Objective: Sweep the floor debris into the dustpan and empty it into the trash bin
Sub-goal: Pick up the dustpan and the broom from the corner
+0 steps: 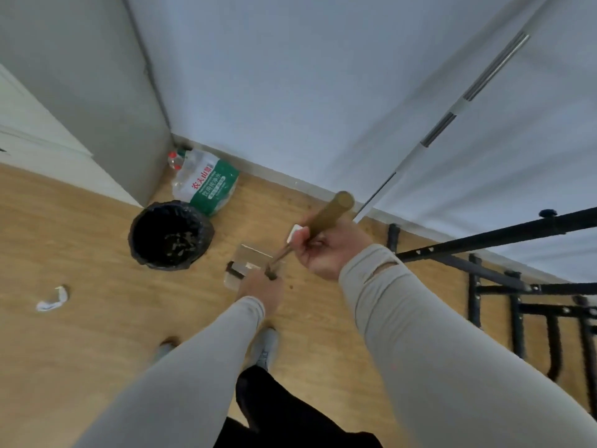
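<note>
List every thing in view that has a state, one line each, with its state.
Trash bin: upright, open, black liner, debris inside.
Dustpan: low over the floor beside the bin, partly hidden by the hands.
Broom handle: tilted, gripped by the right hand.
Left hand: curled on a dark handle.
Water bottle pack: on the floor in the corner, wrapped.
White scrap: lying on the floor, unswept.

A home room corner: wood floor [97, 318], lined trash bin [171, 236], bottled-water pack [206, 184].

Open floor [97, 247] left of trash bin [170, 236]; water-bottle pack [206, 184] behind, black rack [517, 299] right.
</note>
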{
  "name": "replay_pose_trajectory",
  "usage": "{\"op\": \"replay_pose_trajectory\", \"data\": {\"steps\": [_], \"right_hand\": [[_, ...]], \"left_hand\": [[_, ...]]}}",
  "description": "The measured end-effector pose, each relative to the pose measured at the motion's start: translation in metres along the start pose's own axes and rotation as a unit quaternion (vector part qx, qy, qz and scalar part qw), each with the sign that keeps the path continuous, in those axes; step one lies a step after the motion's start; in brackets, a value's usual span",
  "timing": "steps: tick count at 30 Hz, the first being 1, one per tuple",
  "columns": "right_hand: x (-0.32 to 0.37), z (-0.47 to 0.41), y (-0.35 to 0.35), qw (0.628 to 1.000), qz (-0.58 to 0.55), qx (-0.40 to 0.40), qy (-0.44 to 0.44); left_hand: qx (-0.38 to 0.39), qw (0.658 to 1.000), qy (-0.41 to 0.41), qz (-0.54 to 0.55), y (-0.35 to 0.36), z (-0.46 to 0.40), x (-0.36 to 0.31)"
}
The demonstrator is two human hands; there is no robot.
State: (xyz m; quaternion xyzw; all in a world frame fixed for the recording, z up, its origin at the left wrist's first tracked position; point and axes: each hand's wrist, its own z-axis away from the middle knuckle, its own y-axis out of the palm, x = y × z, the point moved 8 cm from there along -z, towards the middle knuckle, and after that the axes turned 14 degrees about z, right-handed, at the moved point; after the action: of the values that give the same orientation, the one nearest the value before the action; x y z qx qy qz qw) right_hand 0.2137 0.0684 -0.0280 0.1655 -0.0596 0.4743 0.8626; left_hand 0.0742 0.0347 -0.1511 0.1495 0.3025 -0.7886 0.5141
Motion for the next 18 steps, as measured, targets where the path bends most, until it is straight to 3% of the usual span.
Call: {"op": "replay_pose_trajectory", "data": {"steps": [3,8,18], "right_hand": [[0.023,-0.009,-0.026,1.000,-0.021,-0.021,-0.010],[-0.023,-0.015,-0.029,0.963,0.249,-0.041,0.091],[-0.095,0.018,0.006,0.902,0.403,-0.047,0.149]], "left_hand": [[0.027,0.999,-0.027,0.037,-0.019,0.025,0.035],[0.010,1.000,-0.015,-0.012,-0.066,0.033,0.063],[-0.022,1.000,-0.015,0.007,-0.232,0.092,0.141]]}}
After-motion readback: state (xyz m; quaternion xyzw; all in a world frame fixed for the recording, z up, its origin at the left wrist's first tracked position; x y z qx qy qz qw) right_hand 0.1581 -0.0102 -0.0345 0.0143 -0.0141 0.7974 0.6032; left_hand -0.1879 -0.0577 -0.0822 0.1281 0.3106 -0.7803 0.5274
